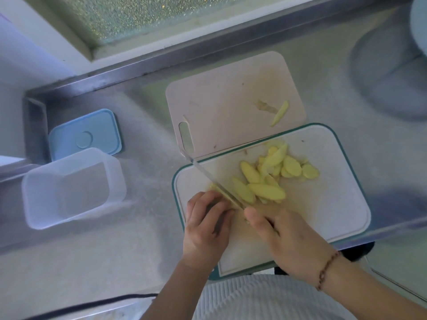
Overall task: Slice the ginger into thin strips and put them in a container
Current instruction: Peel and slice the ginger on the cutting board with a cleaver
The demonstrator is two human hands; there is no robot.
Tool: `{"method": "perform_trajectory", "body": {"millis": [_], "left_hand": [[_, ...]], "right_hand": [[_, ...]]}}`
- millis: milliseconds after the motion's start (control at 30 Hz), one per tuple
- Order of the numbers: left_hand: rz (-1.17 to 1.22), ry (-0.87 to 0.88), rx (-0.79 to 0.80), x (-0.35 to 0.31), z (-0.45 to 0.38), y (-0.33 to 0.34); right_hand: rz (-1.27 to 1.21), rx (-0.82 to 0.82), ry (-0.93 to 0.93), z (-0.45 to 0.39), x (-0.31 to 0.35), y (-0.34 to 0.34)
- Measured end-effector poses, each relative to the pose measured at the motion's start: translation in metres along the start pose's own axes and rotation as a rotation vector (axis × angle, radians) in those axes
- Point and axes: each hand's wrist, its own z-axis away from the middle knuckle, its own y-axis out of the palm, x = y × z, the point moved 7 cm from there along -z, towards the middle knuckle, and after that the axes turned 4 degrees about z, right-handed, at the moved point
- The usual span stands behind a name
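Observation:
A pile of yellow ginger slices (272,174) lies on the white, green-rimmed cutting board (335,204). My right hand (284,239) grips the handle of a knife (215,181) whose blade runs up and to the left across the board. My left hand (205,225) sits with curled fingers just left of the blade, pressing down on a small stack of ginger (216,189) that is mostly hidden under the fingers. A clear plastic container (69,188) stands empty at the left on the steel counter.
A pink cutting board (221,107) lies behind the white one with one ginger strip (280,113) on it. The blue lid (85,135) rests behind the container. A round grey vessel (390,72) sits at the far right. A dark cable (92,303) crosses the near left.

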Motion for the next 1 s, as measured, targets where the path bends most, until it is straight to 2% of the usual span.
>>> {"method": "perform_trajectory", "body": {"millis": [233,433,1000], "left_hand": [[-0.006,-0.017,-0.029,0.001,0.001,-0.001],[0.011,-0.021,-0.021,0.000,-0.001,-0.001],[0.005,-0.014,-0.016,-0.001,-0.001,-0.001]], "right_hand": [[0.071,0.037,0.063,0.005,-0.008,0.005],[0.032,0.063,0.093,0.007,-0.014,0.005],[0.110,0.071,0.092,0.006,-0.014,0.008]]}}
